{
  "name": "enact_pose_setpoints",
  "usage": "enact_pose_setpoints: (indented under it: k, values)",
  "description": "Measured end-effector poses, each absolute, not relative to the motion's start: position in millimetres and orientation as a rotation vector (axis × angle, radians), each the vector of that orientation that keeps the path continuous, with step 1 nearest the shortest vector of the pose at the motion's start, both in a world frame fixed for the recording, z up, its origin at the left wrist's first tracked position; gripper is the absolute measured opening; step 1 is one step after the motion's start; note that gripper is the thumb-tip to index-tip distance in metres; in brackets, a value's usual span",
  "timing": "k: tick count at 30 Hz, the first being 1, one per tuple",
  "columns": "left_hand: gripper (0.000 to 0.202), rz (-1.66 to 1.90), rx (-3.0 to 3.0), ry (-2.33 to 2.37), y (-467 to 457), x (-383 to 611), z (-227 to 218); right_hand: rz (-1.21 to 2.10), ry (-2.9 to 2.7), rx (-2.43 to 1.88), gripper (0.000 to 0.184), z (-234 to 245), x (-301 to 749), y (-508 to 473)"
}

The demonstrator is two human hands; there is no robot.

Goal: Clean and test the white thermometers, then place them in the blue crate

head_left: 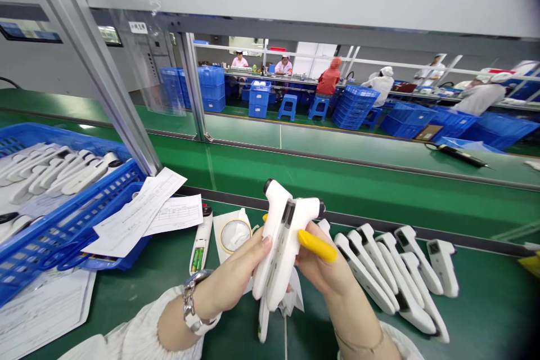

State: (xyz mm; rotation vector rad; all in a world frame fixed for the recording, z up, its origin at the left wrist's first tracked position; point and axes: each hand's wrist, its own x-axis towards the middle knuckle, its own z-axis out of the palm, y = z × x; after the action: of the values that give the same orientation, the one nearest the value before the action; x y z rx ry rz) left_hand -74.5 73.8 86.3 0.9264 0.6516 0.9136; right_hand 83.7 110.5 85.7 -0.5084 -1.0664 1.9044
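Observation:
Several white infrared thermometers are held together in front of me, upright and side by side. My left hand (pixel 242 261) is closed round the left thermometer (pixel 274 208), thumb along its side. My right hand (pixel 327 264) grips the right thermometer (pixel 291 247), with a yellow finger cot (pixel 317 245) on one finger. The lower end of another thermometer (pixel 264 320) shows beneath these two; which hand supports it I cannot tell. Most fingertips are hidden behind the bodies. Left of my hands lies a thermometer with its battery bay open (pixel 201 244), green batteries showing.
More white thermometers (pixel 390 270) lie in a row at right. A blue basket (pixel 122 180) of thermometers stands at left, near paper sheets (pixel 143 219). A tape roll (pixel 235 235) rests behind my left hand. Beyond the green conveyor (pixel 253 163) lies an electric screwdriver (pixel 459 154); people work farther back.

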Motion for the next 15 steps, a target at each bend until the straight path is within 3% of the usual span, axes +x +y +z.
enact_pose_setpoints:
  k: [15]
  values:
    - [0.048, 0.868, 0.923, 0.617, 76.3, -76.6, 94.8, 1.866, -0.984, -0.561, 0.026, 90.0, 83.1, 110.3]
